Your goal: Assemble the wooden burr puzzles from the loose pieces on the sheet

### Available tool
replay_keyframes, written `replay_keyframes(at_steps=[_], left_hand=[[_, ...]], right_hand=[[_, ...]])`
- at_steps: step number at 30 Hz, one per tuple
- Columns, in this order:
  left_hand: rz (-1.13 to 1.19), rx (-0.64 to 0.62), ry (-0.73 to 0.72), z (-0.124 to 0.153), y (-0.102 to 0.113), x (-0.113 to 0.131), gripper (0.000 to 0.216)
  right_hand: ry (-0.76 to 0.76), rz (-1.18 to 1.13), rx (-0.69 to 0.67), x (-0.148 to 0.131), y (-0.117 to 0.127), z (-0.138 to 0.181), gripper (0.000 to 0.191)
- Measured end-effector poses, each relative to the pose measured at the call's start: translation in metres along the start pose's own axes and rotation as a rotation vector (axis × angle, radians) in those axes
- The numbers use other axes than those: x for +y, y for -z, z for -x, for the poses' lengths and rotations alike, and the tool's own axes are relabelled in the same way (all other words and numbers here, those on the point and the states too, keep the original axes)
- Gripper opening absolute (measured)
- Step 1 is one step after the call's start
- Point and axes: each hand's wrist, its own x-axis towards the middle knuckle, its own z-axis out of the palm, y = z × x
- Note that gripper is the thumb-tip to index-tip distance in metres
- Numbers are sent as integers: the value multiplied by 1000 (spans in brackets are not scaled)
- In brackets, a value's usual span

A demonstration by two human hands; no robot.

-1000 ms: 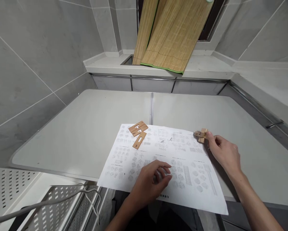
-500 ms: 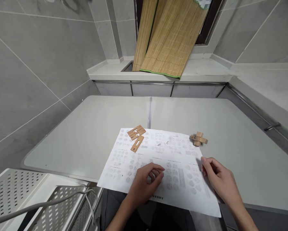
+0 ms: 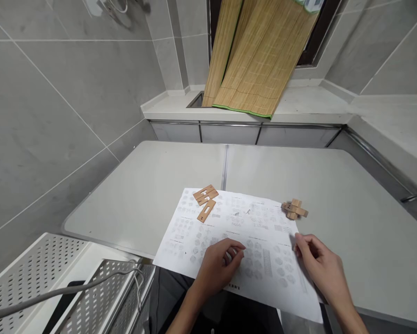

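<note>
Both hands (image 3: 217, 266) (image 3: 318, 266) empty, resting on sheet (image 3: 264, 241); long axis left-right.

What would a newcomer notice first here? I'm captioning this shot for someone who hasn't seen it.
A printed instruction sheet lies over the near edge of the pale table, with the left hand and right hand resting on it. Flat wooden pieces sit on its far left corner; a small assembled wooden cross sits beside its far right corner.

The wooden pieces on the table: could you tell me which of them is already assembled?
The cross-shaped piece at the sheet's right far corner, beyond the right hand; its slats interlock. The flat pieces at the left far corner just lie loose.
</note>
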Motion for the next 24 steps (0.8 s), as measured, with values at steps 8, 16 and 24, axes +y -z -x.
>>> replay_keyframes(at_steps=[8, 16, 24], left_hand=[[-4, -1, -15, 1, -2, -7, 22], [55, 2, -43, 6, -2, -12, 21], [227, 55, 46, -3, 27, -14, 27]], right_hand=[[21, -54, 39, 7, -5, -5, 50], [34, -80, 64, 7, -7, -2, 50], [-92, -12, 32, 8, -5, -2, 55]])
